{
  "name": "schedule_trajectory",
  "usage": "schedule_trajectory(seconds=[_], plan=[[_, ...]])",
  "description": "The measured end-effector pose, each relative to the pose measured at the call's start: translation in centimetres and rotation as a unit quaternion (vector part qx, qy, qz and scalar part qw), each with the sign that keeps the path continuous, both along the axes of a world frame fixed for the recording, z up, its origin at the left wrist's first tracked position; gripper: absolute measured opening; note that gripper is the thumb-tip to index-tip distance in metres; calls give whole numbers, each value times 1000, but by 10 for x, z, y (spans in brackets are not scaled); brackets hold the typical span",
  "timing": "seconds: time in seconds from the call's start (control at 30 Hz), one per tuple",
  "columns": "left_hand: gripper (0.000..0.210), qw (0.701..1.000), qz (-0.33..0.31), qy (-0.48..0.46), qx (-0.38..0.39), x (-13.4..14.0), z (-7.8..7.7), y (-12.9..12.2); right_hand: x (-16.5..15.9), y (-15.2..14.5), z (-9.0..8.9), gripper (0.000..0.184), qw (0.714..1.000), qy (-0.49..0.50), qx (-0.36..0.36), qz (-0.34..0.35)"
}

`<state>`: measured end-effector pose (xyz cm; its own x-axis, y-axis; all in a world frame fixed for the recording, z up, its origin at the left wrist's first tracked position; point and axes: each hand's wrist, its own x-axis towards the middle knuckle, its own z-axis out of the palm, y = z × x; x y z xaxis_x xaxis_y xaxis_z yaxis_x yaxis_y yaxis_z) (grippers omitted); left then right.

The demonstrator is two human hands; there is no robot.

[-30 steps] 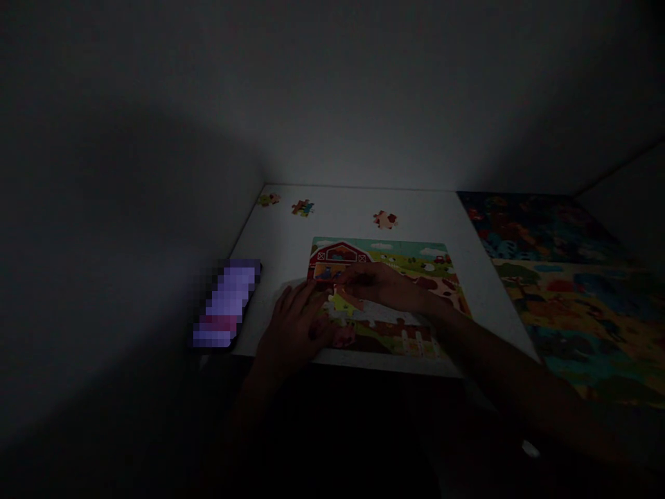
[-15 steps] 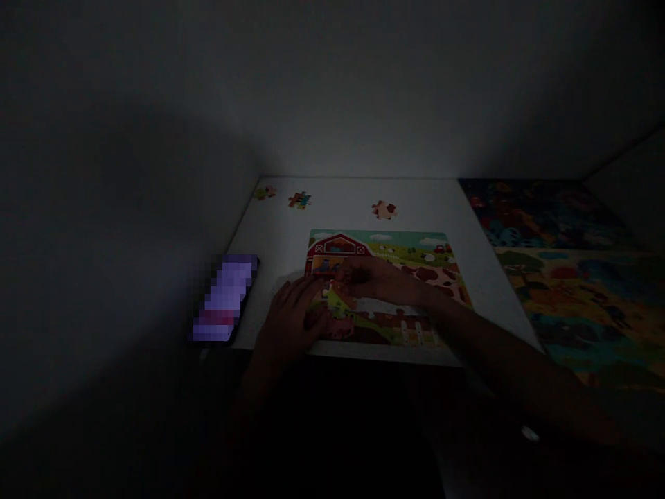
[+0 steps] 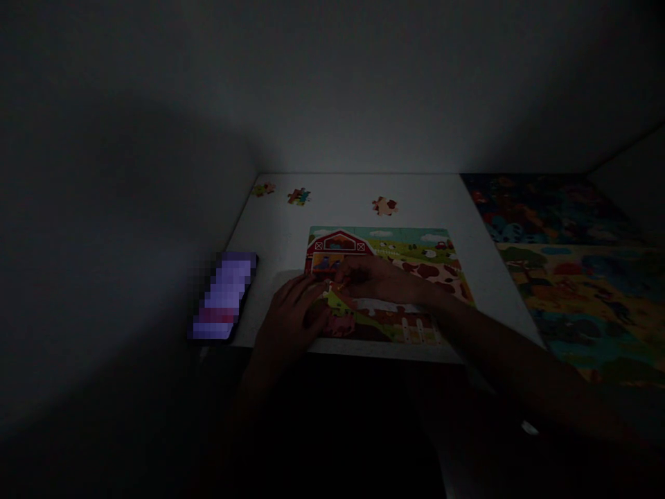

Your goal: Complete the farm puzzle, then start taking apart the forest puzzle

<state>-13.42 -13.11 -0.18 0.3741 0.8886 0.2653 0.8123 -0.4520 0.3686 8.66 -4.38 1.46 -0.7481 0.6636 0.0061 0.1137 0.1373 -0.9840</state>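
A farm jigsaw puzzle (image 3: 415, 242) lies on the white table, showing a red barn, a spotted cow, sheep and a white fence. My left hand (image 3: 291, 315) rests at its left edge, with fingers stretched over the border. Over the middle of the picture, my right hand (image 3: 382, 281) has its fingers bent and drawn together just below the barn. Whatever is between those fingertips is hidden by the hand and the dark. Green and pink parts of the puzzle show between the two hands. A pale grey patch appears under my right wrist.
Loose puzzle pieces lie farther back: a cow-patterned piece (image 3: 385, 206), a multicoloured piece (image 3: 299, 197) and a green-pink piece (image 3: 264, 189). A lit phone (image 3: 226, 298) lies at the left edge. Two picture puzzles, a dark one (image 3: 555, 208) and an animal one (image 3: 582, 312), are at right.
My right fingers have shifted very slightly over the puzzle. The view has tilted a little, so everything sits slightly higher. My left hand stays at the left edge.
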Motion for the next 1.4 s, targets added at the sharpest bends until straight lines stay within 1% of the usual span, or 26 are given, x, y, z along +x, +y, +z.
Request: schedule_trajectory(seconds=[0.2,0.3,0.47,0.6,0.73,0.9,1.1,1.3,1.4], plan=[[39,1000,-3,1,9,0,2,-2,2,1,-2,12,1000,-9,6,15],[41,1000,3,3,-5,-1,3,-2,2,2,-3,11,1000,-2,3,27],[44,1000,-1,-5,-13,-1,2,-2,1,1,-2,10,999,-20,27,14],[42,1000,0,-10,-5,0,2,-2,1,0,0,10,995,-53,87,12],[45,1000,-8,2,-16,0,4,-2,1,-2,6,17,985,-88,147,8],[48,1000,-11,13,-17,-1,3,-1,0,-5,12,25,978,-117,170,19],[51,999,-13,27,-18,-2,1,0,2,-6,5,36,967,-148,205,27],[51,1000,-20,22,-8,-2,-2,0,1,-6,3,36,961,-153,230,26],[52,999,-16,22,-17,-2,-2,0,1,-6,3,42,953,-163,253,34]])
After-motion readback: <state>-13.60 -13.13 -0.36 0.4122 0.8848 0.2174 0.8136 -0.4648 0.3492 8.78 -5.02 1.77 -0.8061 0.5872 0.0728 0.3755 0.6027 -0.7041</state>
